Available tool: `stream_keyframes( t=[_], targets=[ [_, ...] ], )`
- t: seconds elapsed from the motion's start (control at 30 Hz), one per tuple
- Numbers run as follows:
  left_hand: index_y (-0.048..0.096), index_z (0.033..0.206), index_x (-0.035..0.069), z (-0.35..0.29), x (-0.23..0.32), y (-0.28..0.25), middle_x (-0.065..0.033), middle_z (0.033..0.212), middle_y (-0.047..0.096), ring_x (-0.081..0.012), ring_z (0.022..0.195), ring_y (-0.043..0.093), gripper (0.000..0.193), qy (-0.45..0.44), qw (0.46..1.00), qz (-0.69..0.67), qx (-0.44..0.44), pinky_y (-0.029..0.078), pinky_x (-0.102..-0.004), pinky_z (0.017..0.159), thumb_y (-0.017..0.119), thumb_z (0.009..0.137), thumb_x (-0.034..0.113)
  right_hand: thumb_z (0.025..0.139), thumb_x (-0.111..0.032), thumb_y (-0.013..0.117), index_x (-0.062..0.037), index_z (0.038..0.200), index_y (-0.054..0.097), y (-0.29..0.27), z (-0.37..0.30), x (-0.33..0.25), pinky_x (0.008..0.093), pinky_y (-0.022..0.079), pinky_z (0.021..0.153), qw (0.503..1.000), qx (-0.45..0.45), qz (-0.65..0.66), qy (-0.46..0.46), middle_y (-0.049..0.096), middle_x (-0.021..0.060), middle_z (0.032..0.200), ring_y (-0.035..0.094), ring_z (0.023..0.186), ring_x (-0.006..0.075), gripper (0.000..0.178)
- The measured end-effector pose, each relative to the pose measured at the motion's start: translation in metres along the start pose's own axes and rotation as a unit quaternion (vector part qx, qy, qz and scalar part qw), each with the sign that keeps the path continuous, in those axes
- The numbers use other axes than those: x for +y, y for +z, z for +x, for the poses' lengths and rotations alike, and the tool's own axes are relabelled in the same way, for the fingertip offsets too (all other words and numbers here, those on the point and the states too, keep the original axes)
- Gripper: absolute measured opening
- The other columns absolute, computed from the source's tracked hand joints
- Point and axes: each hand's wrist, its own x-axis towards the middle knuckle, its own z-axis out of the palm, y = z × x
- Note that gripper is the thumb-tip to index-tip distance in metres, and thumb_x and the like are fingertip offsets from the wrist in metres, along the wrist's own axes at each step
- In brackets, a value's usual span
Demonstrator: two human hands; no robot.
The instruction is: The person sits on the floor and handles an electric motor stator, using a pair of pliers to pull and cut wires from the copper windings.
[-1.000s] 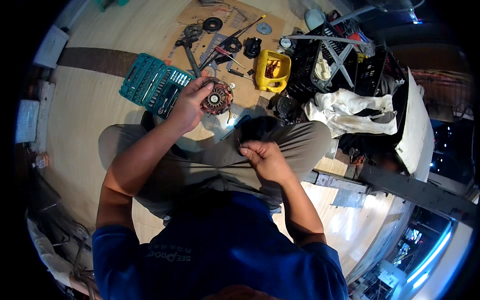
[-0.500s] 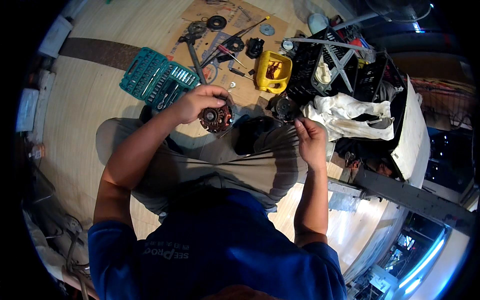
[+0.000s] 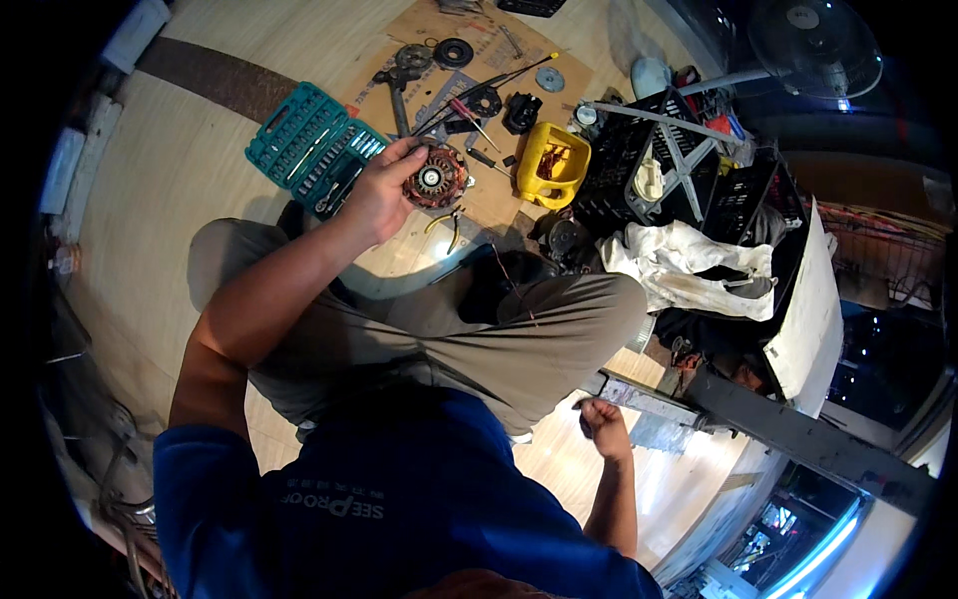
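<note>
My left hand (image 3: 384,192) is closed on the rim of a round motor core with copper windings (image 3: 435,176), lifted over the cardboard's near edge. Its slotted face and round centre are turned up. Low on the right, beyond my knee, my right hand (image 3: 605,427) is closed with fingers curled; a small dark shape shows at them, too unclear to name. A thin reddish copper wire (image 3: 511,280) stretches near my right shin; where its ends go is hard to see. Yellow-handled pliers (image 3: 446,230) lie on the floor just below the core.
An open green socket set (image 3: 299,140) lies left of the cardboard (image 3: 404,28). On the cardboard are a hammer (image 3: 397,105), a screwdriver (image 3: 469,118) and round dark parts. Right of them stand a cut yellow jug (image 3: 571,190) with copper scraps, black crates (image 3: 609,165) and a white cloth (image 3: 689,262).
My right hand has swung from beside the knee back toward me, low on the right. My left hand has raised the core away from me, and the pliers and wire now show.
</note>
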Motion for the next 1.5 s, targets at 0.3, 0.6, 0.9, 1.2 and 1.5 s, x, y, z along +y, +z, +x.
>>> stream_keyframes(
  t=[0.3,0.6,0.9,1.2,1.5],
  targets=[
    [0.051,0.118,0.009,-0.006,-0.011,0.005,-0.0097,0.113,0.062,-0.0232,0.105,0.064,0.021,-0.061,0.997,-0.027,0.048,0.055,-0.0444,0.086,0.049,0.099,0.018,0.096,-0.034,0.058,-0.0030,0.098,0.063,-0.047,-0.047,0.166,0.0229,0.026,0.044,0.977,-0.039,0.135,0.161,0.041,-0.0030,0.059,0.032,0.047,0.0068,0.032],
    [0.047,0.124,0.010,-0.012,-0.017,0.017,-0.0101,0.120,0.059,-0.0253,0.112,0.060,0.028,-0.094,0.995,-0.038,0.007,0.052,-0.0484,0.092,0.044,0.102,0.027,0.090,-0.009,0.063,0.0032,0.103,0.064,-0.064,0.009,0.076,0.0389,0.052,0.076,0.861,0.224,-0.442,-0.114,0.071,0.0169,0.093,0.068,0.088,0.0255,0.018],
    [0.044,0.128,0.008,-0.016,-0.024,0.024,-0.0119,0.123,0.056,-0.0254,0.114,0.057,0.034,-0.084,0.996,-0.023,-0.018,0.047,-0.0494,0.098,0.038,0.104,0.031,0.089,-0.009,0.064,0.0062,0.128,0.051,0.163,0.099,-0.178,0.0310,0.044,0.095,0.857,0.172,-0.174,-0.453,0.063,0.0170,0.117,0.058,0.108,0.0218,0.043],
    [0.047,0.125,0.000,-0.027,-0.017,0.016,-0.0113,0.117,0.059,-0.0194,0.105,0.062,0.032,-0.069,0.997,0.026,-0.024,0.052,-0.0351,0.090,0.049,0.099,0.018,0.087,-0.014,0.067,0.0036,0.106,0.063,0.206,0.109,-0.185,0.0355,0.050,0.064,0.891,0.125,-0.233,-0.370,0.067,0.0210,0.079,0.066,0.068,0.0281,0.026],
    [0.047,0.128,-0.004,-0.036,-0.001,0.030,-0.0107,0.113,0.062,-0.0143,0.102,0.061,0.054,-0.049,0.905,0.395,-0.148,0.050,-0.0292,0.090,0.070,0.079,0.000,0.086,-0.022,0.066,-0.0060,0.083,0.065,0.177,0.104,-0.207,0.0454,0.049,0.059,0.830,0.172,-0.321,-0.423,0.062,0.0199,0.069,0.062,0.067,0.0399,0.016]
  ],
)
